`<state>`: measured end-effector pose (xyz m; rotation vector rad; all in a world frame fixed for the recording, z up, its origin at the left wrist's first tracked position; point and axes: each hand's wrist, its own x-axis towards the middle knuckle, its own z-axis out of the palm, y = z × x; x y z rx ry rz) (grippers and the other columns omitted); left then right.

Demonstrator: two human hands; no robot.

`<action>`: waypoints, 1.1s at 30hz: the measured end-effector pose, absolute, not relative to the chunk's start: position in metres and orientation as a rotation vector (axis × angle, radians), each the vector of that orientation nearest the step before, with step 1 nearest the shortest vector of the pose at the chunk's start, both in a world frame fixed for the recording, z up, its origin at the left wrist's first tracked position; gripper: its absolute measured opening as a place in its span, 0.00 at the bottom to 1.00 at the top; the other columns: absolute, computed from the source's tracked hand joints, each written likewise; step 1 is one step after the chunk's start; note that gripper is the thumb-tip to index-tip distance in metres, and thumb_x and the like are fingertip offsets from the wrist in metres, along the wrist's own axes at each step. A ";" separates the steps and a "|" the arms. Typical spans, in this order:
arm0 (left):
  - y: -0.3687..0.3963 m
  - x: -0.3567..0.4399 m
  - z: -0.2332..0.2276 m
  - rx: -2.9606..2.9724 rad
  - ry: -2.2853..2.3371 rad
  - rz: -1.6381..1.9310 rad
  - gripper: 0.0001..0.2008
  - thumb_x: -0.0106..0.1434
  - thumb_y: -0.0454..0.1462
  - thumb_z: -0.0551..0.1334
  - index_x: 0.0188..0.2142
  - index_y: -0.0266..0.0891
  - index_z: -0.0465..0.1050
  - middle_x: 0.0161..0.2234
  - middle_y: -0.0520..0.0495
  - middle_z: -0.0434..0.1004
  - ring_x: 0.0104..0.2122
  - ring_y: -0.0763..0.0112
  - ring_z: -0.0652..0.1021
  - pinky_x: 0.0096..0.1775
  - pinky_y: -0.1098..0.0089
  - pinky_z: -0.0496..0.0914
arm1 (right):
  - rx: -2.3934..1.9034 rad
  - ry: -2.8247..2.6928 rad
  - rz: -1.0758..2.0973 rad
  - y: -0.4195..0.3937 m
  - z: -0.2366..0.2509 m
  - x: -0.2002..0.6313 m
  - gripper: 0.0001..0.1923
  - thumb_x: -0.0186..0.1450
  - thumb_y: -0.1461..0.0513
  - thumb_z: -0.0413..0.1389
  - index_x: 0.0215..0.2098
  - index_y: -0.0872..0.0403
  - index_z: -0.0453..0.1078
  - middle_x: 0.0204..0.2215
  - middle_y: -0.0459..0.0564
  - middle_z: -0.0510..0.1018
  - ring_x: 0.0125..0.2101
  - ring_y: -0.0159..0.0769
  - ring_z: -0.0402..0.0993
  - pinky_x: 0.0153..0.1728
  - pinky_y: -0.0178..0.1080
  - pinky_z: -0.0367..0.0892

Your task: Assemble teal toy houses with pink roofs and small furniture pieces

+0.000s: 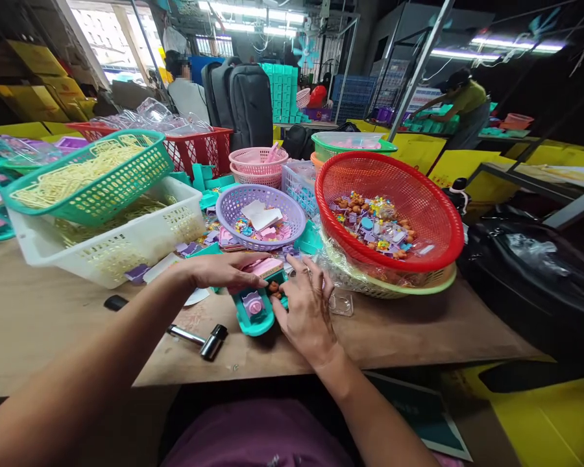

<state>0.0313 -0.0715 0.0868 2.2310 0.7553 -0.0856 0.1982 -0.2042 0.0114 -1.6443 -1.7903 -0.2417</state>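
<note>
A worker's left hand (pixel 231 271) and right hand (pixel 304 308) flank a teal case (pixel 255 327) on the workbench (pixel 253 359), apparently steadying it, fingertips at small brown pieces (pixel 274 287) inside; whether either grips firmly cannot be told. A red basket (pixel 418 194) tilts toward the worker, likely for easy reach.

The person's two hands (pixel 307 305), one hammer (pixel 194 338), one round red basket (pixel 423 207), one round lavender basket (pixel 272 245)
</note>
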 end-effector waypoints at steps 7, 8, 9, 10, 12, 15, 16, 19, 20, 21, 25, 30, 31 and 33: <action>-0.078 0.031 0.090 2.188 0.820 -0.126 0.39 0.60 0.53 0.61 0.66 0.43 0.54 0.60 0.44 0.68 0.56 0.56 0.71 0.51 0.66 0.71 | -1.643 -1.712 -0.317 -0.212 0.004 0.198 0.06 0.63 0.60 0.63 0.38 0.51 0.73 0.59 0.55 0.70 0.60 0.55 0.59 0.58 0.61 0.51; -0.078 0.031 0.090 2.211 0.834 -0.130 0.39 0.60 0.53 0.61 0.67 0.43 0.54 0.61 0.44 0.67 0.57 0.56 0.70 0.52 0.66 0.70 | -1.633 -1.715 -0.311 -0.214 0.001 0.198 0.05 0.64 0.59 0.61 0.38 0.51 0.73 0.59 0.55 0.69 0.60 0.56 0.59 0.58 0.62 0.52; -0.079 0.032 0.090 2.227 0.853 -0.135 0.40 0.60 0.53 0.61 0.67 0.43 0.53 0.62 0.44 0.66 0.58 0.56 0.69 0.53 0.65 0.69 | -1.622 -1.716 -0.308 -0.216 -0.001 0.198 0.04 0.65 0.59 0.60 0.38 0.51 0.73 0.60 0.55 0.69 0.60 0.56 0.58 0.58 0.62 0.52; -0.079 0.032 0.089 2.231 0.879 -0.141 0.40 0.59 0.54 0.61 0.67 0.43 0.53 0.62 0.43 0.66 0.58 0.56 0.69 0.53 0.65 0.69 | -1.607 -1.719 -0.307 -0.219 -0.004 0.198 0.04 0.66 0.59 0.59 0.38 0.50 0.73 0.60 0.54 0.68 0.61 0.56 0.57 0.58 0.62 0.52; -0.079 0.033 0.088 2.204 0.920 -0.149 0.42 0.59 0.54 0.61 0.68 0.44 0.50 0.62 0.43 0.66 0.57 0.55 0.71 0.50 0.65 0.71 | -1.573 -1.730 -0.307 -0.223 -0.010 0.197 0.04 0.66 0.60 0.58 0.39 0.49 0.73 0.61 0.52 0.65 0.62 0.57 0.55 0.59 0.62 0.51; -0.080 0.035 0.088 2.134 0.920 -0.166 0.42 0.59 0.53 0.59 0.69 0.44 0.48 0.62 0.43 0.66 0.53 0.56 0.74 0.43 0.68 0.74 | -1.521 -1.761 -0.304 -0.227 -0.014 0.195 0.09 0.65 0.62 0.58 0.44 0.46 0.73 0.64 0.50 0.61 0.63 0.58 0.52 0.60 0.63 0.51; -0.081 0.036 0.088 2.132 0.920 -0.166 0.42 0.60 0.52 0.59 0.69 0.43 0.48 0.63 0.42 0.65 0.53 0.56 0.74 0.43 0.68 0.74 | -1.510 -1.759 -0.309 -0.228 -0.014 0.194 0.10 0.65 0.62 0.59 0.44 0.45 0.72 0.64 0.50 0.60 0.63 0.58 0.52 0.60 0.64 0.52; -0.082 0.038 0.087 2.218 0.940 -0.170 0.42 0.60 0.52 0.57 0.69 0.39 0.48 0.65 0.41 0.62 0.58 0.55 0.70 0.50 0.67 0.71 | -1.478 -1.701 -0.339 -0.229 -0.012 0.199 0.12 0.65 0.62 0.58 0.47 0.44 0.71 0.62 0.52 0.59 0.62 0.57 0.52 0.59 0.64 0.55; -0.082 0.039 0.087 2.262 0.947 -0.178 0.42 0.60 0.53 0.57 0.69 0.39 0.49 0.66 0.41 0.59 0.60 0.55 0.68 0.54 0.65 0.69 | -1.465 -1.665 -0.330 -0.230 -0.011 0.202 0.13 0.65 0.62 0.58 0.49 0.44 0.70 0.62 0.54 0.59 0.62 0.57 0.53 0.59 0.63 0.57; -0.083 0.040 0.086 2.298 0.955 -0.192 0.42 0.60 0.53 0.58 0.69 0.39 0.49 0.67 0.41 0.57 0.62 0.54 0.65 0.57 0.63 0.66 | -1.453 -1.618 -0.298 -0.230 -0.010 0.206 0.15 0.66 0.61 0.57 0.51 0.45 0.68 0.61 0.55 0.59 0.62 0.55 0.54 0.59 0.62 0.58; -0.084 0.042 0.084 2.363 0.957 -0.227 0.44 0.59 0.53 0.59 0.69 0.39 0.48 0.69 0.41 0.51 0.66 0.53 0.60 0.64 0.59 0.57 | -1.403 -1.425 0.044 -0.232 -0.011 0.224 0.18 0.72 0.62 0.46 0.59 0.51 0.62 0.54 0.58 0.67 0.55 0.46 0.67 0.55 0.53 0.68; -0.082 0.038 0.084 2.378 0.849 -0.189 0.43 0.61 0.54 0.58 0.69 0.38 0.47 0.70 0.40 0.50 0.66 0.54 0.59 0.64 0.59 0.56 | -1.207 -1.659 0.350 -0.230 -0.013 0.230 0.15 0.72 0.63 0.48 0.57 0.48 0.64 0.38 0.49 0.77 0.37 0.35 0.76 0.40 0.40 0.76; -0.081 0.037 0.084 2.396 0.825 -0.195 0.43 0.62 0.55 0.58 0.69 0.39 0.47 0.70 0.40 0.49 0.66 0.53 0.58 0.64 0.59 0.56 | -1.195 -1.717 0.249 -0.228 -0.011 0.231 0.15 0.71 0.62 0.52 0.56 0.49 0.65 0.38 0.49 0.76 0.38 0.37 0.76 0.42 0.42 0.75; -0.081 0.034 0.085 2.451 0.764 -0.214 0.45 0.61 0.56 0.59 0.69 0.39 0.46 0.70 0.39 0.48 0.67 0.52 0.58 0.64 0.59 0.56 | -1.218 -1.784 0.022 -0.222 -0.003 0.234 0.20 0.67 0.59 0.58 0.57 0.50 0.65 0.43 0.53 0.74 0.46 0.43 0.73 0.50 0.48 0.71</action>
